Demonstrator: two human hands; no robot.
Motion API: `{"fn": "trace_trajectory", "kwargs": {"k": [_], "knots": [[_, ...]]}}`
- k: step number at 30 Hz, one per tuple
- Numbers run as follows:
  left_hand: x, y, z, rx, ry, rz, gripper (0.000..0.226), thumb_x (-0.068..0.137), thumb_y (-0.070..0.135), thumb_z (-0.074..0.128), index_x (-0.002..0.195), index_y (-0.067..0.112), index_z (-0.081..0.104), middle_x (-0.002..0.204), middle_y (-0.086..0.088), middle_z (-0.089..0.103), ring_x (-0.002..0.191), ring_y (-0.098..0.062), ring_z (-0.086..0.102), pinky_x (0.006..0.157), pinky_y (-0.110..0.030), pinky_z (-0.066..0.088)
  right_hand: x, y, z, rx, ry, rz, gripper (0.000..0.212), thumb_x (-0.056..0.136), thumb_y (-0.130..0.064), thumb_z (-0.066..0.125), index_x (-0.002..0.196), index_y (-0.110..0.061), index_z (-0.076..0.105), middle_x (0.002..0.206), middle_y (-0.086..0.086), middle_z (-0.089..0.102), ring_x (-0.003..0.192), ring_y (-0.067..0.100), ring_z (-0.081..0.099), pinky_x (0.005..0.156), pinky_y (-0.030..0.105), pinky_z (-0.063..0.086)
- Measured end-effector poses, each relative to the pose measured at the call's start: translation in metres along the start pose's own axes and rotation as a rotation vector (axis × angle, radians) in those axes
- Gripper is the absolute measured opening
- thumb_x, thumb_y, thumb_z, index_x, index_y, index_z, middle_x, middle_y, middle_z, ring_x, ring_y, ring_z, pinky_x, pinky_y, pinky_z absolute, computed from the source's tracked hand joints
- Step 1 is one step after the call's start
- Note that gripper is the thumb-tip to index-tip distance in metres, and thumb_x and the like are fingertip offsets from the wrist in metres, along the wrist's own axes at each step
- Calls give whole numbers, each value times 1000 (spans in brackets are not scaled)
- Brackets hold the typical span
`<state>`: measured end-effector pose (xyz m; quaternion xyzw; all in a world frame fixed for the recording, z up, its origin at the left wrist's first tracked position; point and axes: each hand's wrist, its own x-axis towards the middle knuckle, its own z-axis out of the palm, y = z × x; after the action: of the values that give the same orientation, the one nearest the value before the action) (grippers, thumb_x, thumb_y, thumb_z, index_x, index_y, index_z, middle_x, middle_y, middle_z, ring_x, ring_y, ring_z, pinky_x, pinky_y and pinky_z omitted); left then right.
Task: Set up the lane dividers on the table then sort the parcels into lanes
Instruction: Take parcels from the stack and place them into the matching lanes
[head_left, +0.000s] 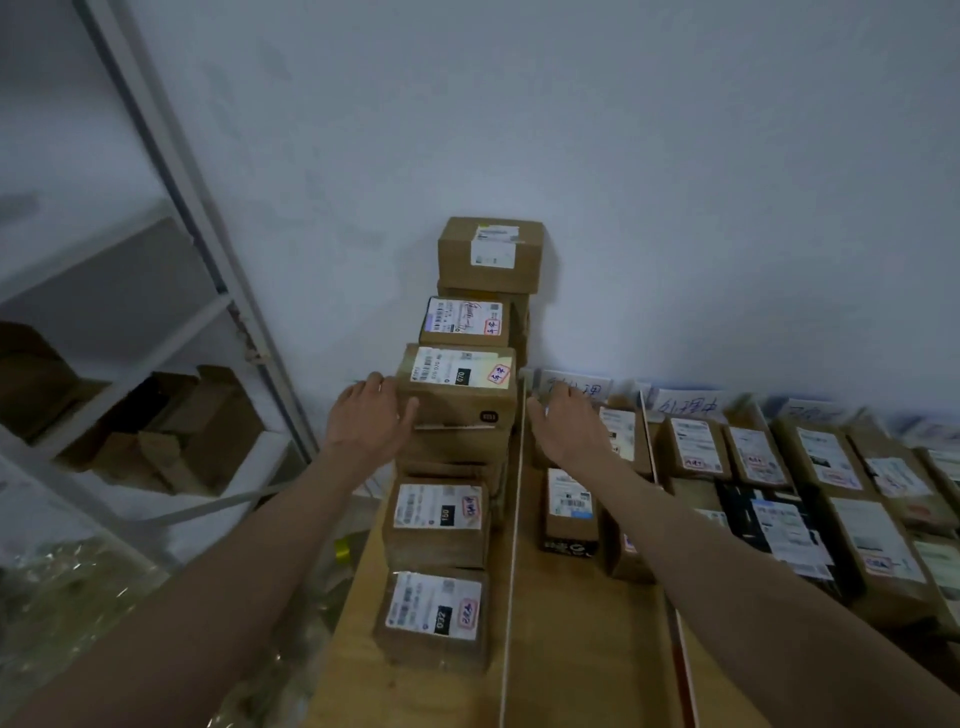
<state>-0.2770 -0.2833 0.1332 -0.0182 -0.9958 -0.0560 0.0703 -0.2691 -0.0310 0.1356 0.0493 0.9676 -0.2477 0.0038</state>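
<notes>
A wooden table (582, 649) is split into lanes by thin white dividers (511, 545). The leftmost lane holds a row of stacked brown parcels. My left hand (363, 415) lies flat against the left side of the parcel marked 070 (457, 389), with its thumb on the front face. My right hand (569, 426) hovers palm down, fingers spread, just right of the first divider over the second lane, apart from that parcel. Closer to me lie the parcels marked 150 (439, 519) and 032 (434, 613). A small parcel (569, 512) sits in the second lane.
Taller boxes (491, 254) are stacked against the wall behind the 070 parcel. Handwritten lane cards (685, 405) stand at the back. The lanes to the right are packed with several labelled parcels (779, 467). A white shelf unit (156, 338) with cardboard boxes stands on the left.
</notes>
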Motion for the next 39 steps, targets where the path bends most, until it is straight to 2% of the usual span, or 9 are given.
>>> {"fn": "trace_trajectory", "kwargs": {"k": [5,10,17,21,25,28,30,34,39], "knots": [[41,-13,10,-130,-82,-71,58,102,51,30,138,8,43,136,-13,49,119,-29,52,94,-42,46,37,-24,17,125,-11,96,37,103,-35,39,119,-4,51,113,11,57,101,23,57,77,33,46],[60,-14,30,-298,-160,-164,59,101,54,32,136,8,44,130,-15,53,115,-30,55,89,-42,48,60,-38,33,290,-36,166,35,105,-30,40,118,0,51,118,16,63,94,22,62,64,24,48],[64,-6,34,-530,-134,-226,48,100,50,43,123,8,48,115,-14,62,98,-28,61,72,-34,48,65,-44,34,375,-3,197,26,101,-17,49,122,-4,56,129,14,62,115,26,61,89,35,56],[60,0,20,-607,-74,-263,45,99,48,48,120,9,48,112,-12,64,91,-25,62,69,-34,50,54,-46,22,444,5,181,31,99,-15,54,129,-8,53,132,10,61,118,23,60,83,26,52],[55,0,2,-645,-23,-289,45,95,45,56,121,8,53,115,-13,64,100,-29,62,80,-39,52,32,-41,8,556,-47,184,51,94,-13,62,140,-13,41,136,8,58,124,24,56,90,31,52],[51,-2,-11,-671,-24,-242,51,91,46,64,125,8,59,121,-13,65,108,-29,61,87,-40,51,14,-28,-3,682,-140,204,68,88,-15,70,144,-21,32,132,4,61,113,24,64,83,35,59],[45,0,-19,-668,-37,-175,51,90,44,65,125,8,63,121,-11,67,108,-27,62,87,-38,51,5,-16,-7,814,-164,255,64,87,-20,73,141,-24,39,125,4,66,102,22,69,74,36,62],[28,12,-30,-636,-94,-69,47,89,44,66,124,11,66,118,-8,69,104,-22,64,79,-30,50,-8,7,-14,533,-132,251,51,81,-51,68,125,-26,59,136,-6,50,118,13,54,104,45,47],[14,24,-29,-665,-201,5,44,89,38,68,123,11,66,118,-8,68,104,-22,64,76,-25,48,-37,22,-37,476,-327,214,36,89,-41,67,117,-18,62,104,-5,73,100,12,66,93,35,53]]}}
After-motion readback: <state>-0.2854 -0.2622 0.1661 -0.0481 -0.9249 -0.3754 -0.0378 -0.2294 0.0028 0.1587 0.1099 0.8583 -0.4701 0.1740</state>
